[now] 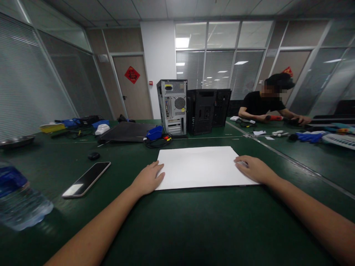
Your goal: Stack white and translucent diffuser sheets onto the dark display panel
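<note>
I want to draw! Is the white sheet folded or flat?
Flat: the white sheet lies spread out on the green table, with no folds showing.

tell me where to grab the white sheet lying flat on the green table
Probably its short side edges, from left and right: the thin white rectangular sheet lies flush on the green table, and the left hand and right hand rest there.

I look across a dark green bench (177, 221) in an office room, with a second green bench (305, 155) butted against it on the right. Glass partitions with closed blinds (27, 81) line the left wall. At the back, a wooden door (133, 88) bearing a red diamond sign (132, 74) stands beside a white pillar (158, 55), and a lit ceiling panel (182, 42) shows in the far glass.
</note>
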Available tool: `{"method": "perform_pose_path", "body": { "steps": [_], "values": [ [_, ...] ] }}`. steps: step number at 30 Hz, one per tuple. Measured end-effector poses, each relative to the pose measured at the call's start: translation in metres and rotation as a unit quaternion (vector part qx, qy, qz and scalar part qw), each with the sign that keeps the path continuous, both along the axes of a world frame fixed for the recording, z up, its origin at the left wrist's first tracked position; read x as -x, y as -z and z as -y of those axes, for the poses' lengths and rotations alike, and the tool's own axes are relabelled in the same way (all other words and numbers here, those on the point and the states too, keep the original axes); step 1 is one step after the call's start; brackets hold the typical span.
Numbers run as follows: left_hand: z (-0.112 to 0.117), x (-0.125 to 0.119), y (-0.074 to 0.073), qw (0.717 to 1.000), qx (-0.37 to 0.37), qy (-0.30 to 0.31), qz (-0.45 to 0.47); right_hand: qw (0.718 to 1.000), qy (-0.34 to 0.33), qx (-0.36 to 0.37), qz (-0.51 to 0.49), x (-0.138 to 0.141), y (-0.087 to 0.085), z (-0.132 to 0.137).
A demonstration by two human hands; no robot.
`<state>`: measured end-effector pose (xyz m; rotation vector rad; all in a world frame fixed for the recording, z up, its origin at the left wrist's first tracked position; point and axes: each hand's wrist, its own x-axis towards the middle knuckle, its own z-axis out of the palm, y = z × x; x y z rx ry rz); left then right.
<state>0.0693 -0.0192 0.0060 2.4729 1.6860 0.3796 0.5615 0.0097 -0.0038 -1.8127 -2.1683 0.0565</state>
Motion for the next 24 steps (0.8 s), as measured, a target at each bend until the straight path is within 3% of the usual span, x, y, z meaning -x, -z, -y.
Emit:
{"method": "perform_pose_path", "body": {
  "steps": [15,24],
  "values": [
    [0.0023,-0.003,-0.0041,0.999,0.01,-0.012,-0.037,1.0,-0.01,0.002,0.007,0.0003,-0.0001,0.0001],
    [0.0026,-0.0042,-0.0014,1.0,0.011,-0.02,0.01,1.0,0.014,0.02,0.018,0.0037,-0.0018,0.0017]
  ]
}}
